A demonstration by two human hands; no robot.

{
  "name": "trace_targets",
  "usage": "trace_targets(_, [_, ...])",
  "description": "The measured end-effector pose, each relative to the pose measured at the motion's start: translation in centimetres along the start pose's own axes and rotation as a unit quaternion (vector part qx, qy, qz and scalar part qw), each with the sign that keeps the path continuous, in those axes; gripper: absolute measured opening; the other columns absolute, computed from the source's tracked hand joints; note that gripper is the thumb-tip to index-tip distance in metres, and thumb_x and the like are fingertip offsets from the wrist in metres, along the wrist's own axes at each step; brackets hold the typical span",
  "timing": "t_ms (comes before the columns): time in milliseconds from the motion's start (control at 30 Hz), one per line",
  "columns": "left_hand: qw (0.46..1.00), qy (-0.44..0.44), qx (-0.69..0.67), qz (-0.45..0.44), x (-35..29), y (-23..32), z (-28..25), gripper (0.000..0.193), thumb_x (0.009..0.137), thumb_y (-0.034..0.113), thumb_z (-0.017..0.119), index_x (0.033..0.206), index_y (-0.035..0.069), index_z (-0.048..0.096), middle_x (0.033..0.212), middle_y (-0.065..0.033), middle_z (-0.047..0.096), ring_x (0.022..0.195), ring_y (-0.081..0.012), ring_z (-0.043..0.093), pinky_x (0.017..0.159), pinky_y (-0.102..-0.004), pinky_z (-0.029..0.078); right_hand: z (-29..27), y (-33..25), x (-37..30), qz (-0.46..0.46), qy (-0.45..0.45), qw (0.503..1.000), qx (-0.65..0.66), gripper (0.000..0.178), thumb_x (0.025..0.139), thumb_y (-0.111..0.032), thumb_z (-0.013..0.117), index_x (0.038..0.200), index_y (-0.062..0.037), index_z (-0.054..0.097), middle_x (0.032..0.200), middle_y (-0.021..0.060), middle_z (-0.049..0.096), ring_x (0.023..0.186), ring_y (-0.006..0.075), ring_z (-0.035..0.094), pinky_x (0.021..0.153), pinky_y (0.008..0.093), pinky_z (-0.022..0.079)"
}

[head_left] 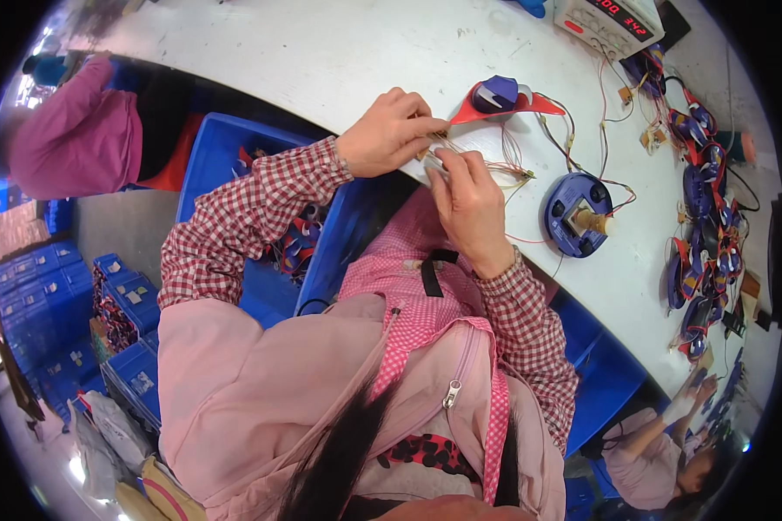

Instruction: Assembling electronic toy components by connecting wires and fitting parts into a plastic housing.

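Observation:
At the table's near edge my left hand (391, 132) is closed, its fingertips pinching the end of a bundle of thin wires (502, 167). Just below and to the right, my right hand (471, 201) also has thumb and fingers closed on these wires. A small tan piece shows between the two hands, too small to name. The wires run right across the white table. Beyond them lies a red and dark-blue curved plastic shell (497, 95). Farther right sits a round blue plastic housing (575, 214), its inside facing up, with wires joined to it.
A power supply (613, 24) with a lit red display stands at the far right, leads hanging from it. Several blue and red wired units (702, 217) line the table's right side. A blue bin (321, 252) with parts is at my left. Two people (78, 139) sit nearby.

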State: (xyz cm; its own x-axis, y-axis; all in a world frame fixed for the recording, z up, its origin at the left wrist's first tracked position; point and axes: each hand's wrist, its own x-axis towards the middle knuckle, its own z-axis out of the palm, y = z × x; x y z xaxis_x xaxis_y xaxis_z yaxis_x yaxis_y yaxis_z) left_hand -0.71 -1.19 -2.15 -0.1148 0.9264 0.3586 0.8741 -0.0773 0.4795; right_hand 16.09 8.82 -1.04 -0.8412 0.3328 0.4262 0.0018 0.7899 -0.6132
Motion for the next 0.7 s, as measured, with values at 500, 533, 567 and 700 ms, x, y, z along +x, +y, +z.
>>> trace_targets(500, [0.997,-0.058,-0.048,0.012,1.1,-0.9,0.5,0.025,0.076,0.011,0.065,0.100,0.004,0.062,0.093,-0.0115,0.053,0.090,-0.0273,0.051,0.080,-0.0352,0.044,2.1,1.0,-0.9,-0.013,-0.019,0.991,-0.133,0.026,0.075,-0.016,0.070,0.094,-0.0044,0.057,0.078,0.0091,0.051,0.070,0.0257,0.058,0.059,0.0340,0.048])
trace_targets(533, [0.998,-0.042,-0.029,0.027,1.1,-0.8,0.6,0.024,0.076,0.011,0.065,0.099,0.004,0.062,0.093,-0.0116,0.053,0.091,-0.0277,0.051,0.080,-0.0354,0.044,1.9,0.9,-1.0,-0.009,-0.013,0.993,-0.121,0.025,0.075,-0.016,0.070,0.095,-0.0049,0.058,0.078,0.0094,0.052,0.069,0.0264,0.058,0.058,0.0347,0.048])
trace_targets(567, [0.998,-0.042,-0.029,0.028,1.0,-0.8,0.7,0.024,0.076,0.011,0.065,0.099,0.004,0.062,0.093,-0.0116,0.053,0.091,-0.0277,0.051,0.080,-0.0354,0.044,1.7,0.8,-1.2,-0.005,-0.007,0.994,-0.108,0.025,0.076,-0.015,0.070,0.095,-0.0055,0.058,0.078,0.0098,0.052,0.068,0.0270,0.058,0.058,0.0353,0.048])
trace_targets(700, [0.999,-0.031,-0.034,0.013,1.1,-0.7,0.7,0.022,0.076,0.010,0.065,0.097,0.004,0.061,0.094,-0.0115,0.053,0.091,-0.0286,0.051,0.080,-0.0358,0.044,0.6,-0.5,-0.3,0.023,-0.015,0.996,-0.081,0.021,0.076,-0.016,0.069,0.091,-0.0059,0.058,0.077,0.0092,0.050,0.067,0.0247,0.058,0.056,0.0347,0.047])
